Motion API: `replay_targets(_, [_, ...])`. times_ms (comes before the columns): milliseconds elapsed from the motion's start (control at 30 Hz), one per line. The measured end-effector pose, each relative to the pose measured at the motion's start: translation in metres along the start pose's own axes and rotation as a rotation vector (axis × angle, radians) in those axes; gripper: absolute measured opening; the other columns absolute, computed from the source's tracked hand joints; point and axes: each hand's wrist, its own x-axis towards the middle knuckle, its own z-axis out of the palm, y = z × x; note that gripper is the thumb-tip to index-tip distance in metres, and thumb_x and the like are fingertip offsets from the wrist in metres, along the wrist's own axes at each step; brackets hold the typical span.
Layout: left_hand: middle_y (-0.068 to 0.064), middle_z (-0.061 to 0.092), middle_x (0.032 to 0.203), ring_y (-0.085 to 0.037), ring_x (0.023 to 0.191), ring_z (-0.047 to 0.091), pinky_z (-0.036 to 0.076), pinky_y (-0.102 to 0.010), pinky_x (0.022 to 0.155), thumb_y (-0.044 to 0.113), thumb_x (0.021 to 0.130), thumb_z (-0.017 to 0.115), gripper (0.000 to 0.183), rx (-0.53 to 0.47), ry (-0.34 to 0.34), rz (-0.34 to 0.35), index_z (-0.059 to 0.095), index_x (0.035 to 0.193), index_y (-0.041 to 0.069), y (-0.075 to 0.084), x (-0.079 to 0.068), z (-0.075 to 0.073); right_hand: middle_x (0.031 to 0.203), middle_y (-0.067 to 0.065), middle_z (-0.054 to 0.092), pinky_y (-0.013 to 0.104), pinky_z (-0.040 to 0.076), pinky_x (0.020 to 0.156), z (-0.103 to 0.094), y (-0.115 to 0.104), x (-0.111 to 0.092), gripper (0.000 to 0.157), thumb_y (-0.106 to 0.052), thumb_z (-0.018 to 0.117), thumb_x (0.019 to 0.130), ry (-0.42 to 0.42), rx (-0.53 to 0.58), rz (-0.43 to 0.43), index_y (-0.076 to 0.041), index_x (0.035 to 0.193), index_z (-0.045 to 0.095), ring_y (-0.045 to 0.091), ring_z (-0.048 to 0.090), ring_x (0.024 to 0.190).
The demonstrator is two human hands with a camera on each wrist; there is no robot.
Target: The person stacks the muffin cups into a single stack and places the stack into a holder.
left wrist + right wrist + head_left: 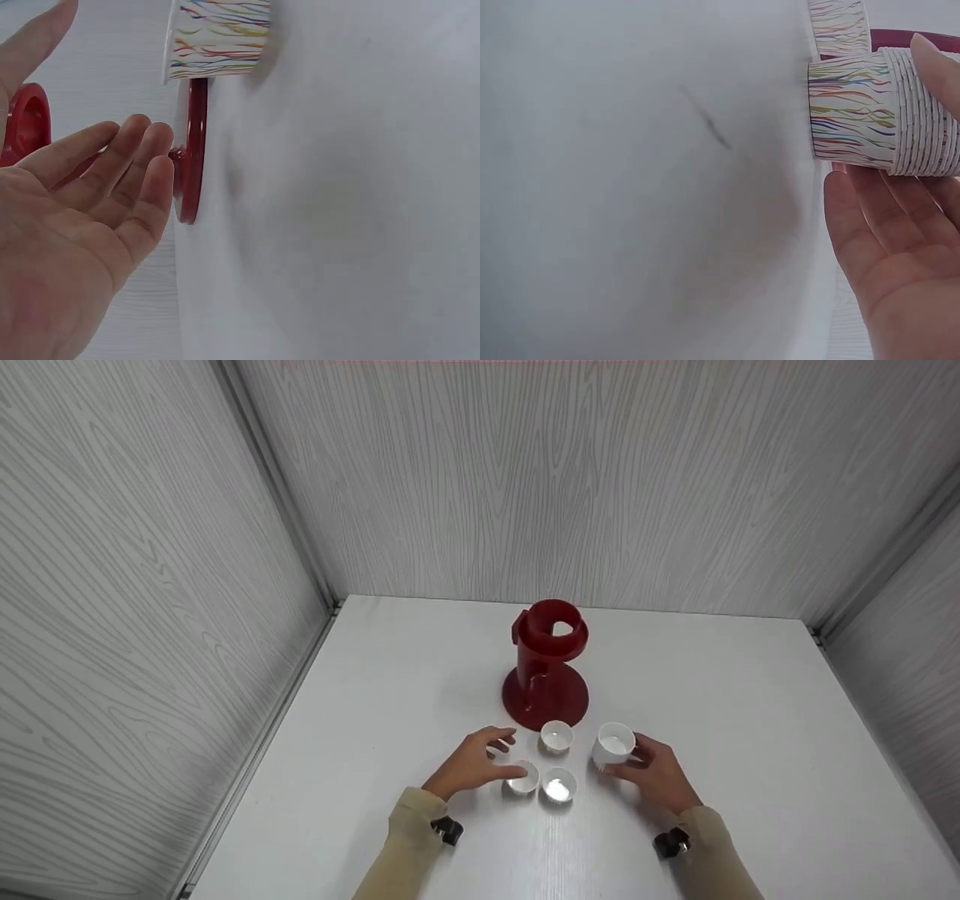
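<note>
My right hand (660, 776) grips a stack of nested white paper cups (615, 746) from its right side, thumb on one side and fingers on the other. In the right wrist view, colourful wavy lines cover the lowest cup of the stack (853, 112), with several rims layered above it. My left hand (471, 765) is held with relaxed, parted fingers and nothing in its palm. Its thumb overlaps the single left paper cup (527, 781) in the head view. Two more single cups stand nearby, a front cup (559, 786) and a back cup (556, 737).
Behind the cups stands a red holder (551, 697) with a round base and an upright ring-topped tube. All of it rests on a white table (390, 675), enclosed by grey wood-grain panels (465, 495) at the back and sides.
</note>
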Motion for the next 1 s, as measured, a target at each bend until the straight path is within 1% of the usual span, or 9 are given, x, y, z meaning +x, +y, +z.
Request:
replay_targets(100, [-0.013, 0.064, 0.137, -0.030, 0.124, 0.063, 0.053, -0.047, 0.107, 0.039, 0.082, 0.088, 0.085, 0.028, 0.003, -0.014, 0.052, 0.149, 0.002, -0.002, -0.006, 0.006, 0.133, 0.005, 0.069, 0.025, 0.056, 0.101, 0.001, 0.000, 0.000, 0.067, -0.021, 0.092, 0.077, 0.003, 0.003, 0.005, -0.013, 0.137, 0.064, 0.012, 0.067, 0.120])
replay_targets(233, [-0.011, 0.065, 0.132, -0.029, 0.120, 0.064, 0.054, -0.045, 0.105, 0.037, 0.079, 0.090, 0.085, 0.079, 0.006, -0.035, 0.054, 0.147, 0.002, -0.004, -0.013, 0.014, 0.135, 0.007, 0.068, 0.025, 0.056, 0.102, 0.001, -0.001, -0.001, 0.068, -0.022, 0.092, 0.077, 0.001, 0.001, 0.011, -0.013, 0.138, 0.064, 0.016, 0.066, 0.123])
replay_targets(333, [-0.009, 0.066, 0.129, -0.025, 0.118, 0.064, 0.053, -0.042, 0.105, 0.036, 0.078, 0.092, 0.084, 0.106, 0.008, -0.058, 0.055, 0.146, 0.003, -0.006, -0.017, 0.019, 0.135, 0.008, 0.068, 0.023, 0.056, 0.101, 0.001, -0.001, 0.000, 0.068, -0.021, 0.093, 0.076, -0.002, 0.003, 0.013, -0.012, 0.137, 0.064, 0.014, 0.066, 0.123])
replay_targets(400, [-0.007, 0.066, 0.127, -0.022, 0.116, 0.063, 0.053, -0.042, 0.105, 0.036, 0.077, 0.092, 0.082, 0.113, 0.008, -0.071, 0.056, 0.144, 0.004, -0.007, -0.018, 0.022, 0.135, 0.007, 0.068, 0.023, 0.056, 0.101, 0.001, 0.000, 0.000, 0.068, -0.021, 0.092, 0.077, -0.011, 0.009, 0.012, -0.013, 0.138, 0.064, 0.010, 0.066, 0.121])
replay_targets(600, [-0.005, 0.066, 0.125, -0.020, 0.114, 0.062, 0.050, -0.044, 0.107, 0.034, 0.077, 0.093, 0.077, 0.089, 0.021, -0.087, 0.060, 0.140, 0.006, -0.006, -0.020, 0.026, 0.136, 0.004, 0.067, 0.022, 0.056, 0.100, 0.000, 0.002, 0.000, 0.069, -0.022, 0.091, 0.078, -0.036, -0.007, -0.008, -0.017, 0.140, 0.062, -0.001, 0.066, 0.118])
replay_targets(800, [-0.004, 0.066, 0.123, -0.017, 0.111, 0.061, 0.051, -0.041, 0.104, 0.035, 0.076, 0.093, 0.073, 0.087, 0.039, -0.118, 0.061, 0.137, 0.008, -0.006, -0.021, 0.030, 0.135, 0.004, 0.068, 0.022, 0.056, 0.100, 0.000, 0.002, 0.000, 0.067, -0.021, 0.092, 0.078, -0.032, -0.002, -0.011, -0.017, 0.139, 0.063, 0.000, 0.066, 0.118])
replay_targets(900, [-0.005, 0.066, 0.124, -0.017, 0.111, 0.061, 0.051, -0.041, 0.103, 0.034, 0.076, 0.093, 0.073, 0.083, 0.049, -0.117, 0.061, 0.137, 0.008, -0.007, -0.021, 0.031, 0.135, 0.004, 0.068, 0.022, 0.056, 0.100, -0.001, 0.002, 0.000, 0.068, -0.022, 0.091, 0.078, -0.032, -0.009, -0.013, -0.017, 0.139, 0.063, 0.000, 0.066, 0.118])
replay_targets(1000, [-0.004, 0.065, 0.124, -0.016, 0.110, 0.061, 0.052, -0.038, 0.101, 0.033, 0.076, 0.093, 0.072, 0.076, 0.053, -0.104, 0.061, 0.136, 0.007, -0.008, -0.020, 0.032, 0.135, 0.004, 0.068, 0.022, 0.056, 0.100, -0.001, 0.002, 0.000, 0.068, -0.023, 0.092, 0.078, -0.027, -0.015, -0.015, -0.016, 0.139, 0.063, 0.000, 0.067, 0.117])
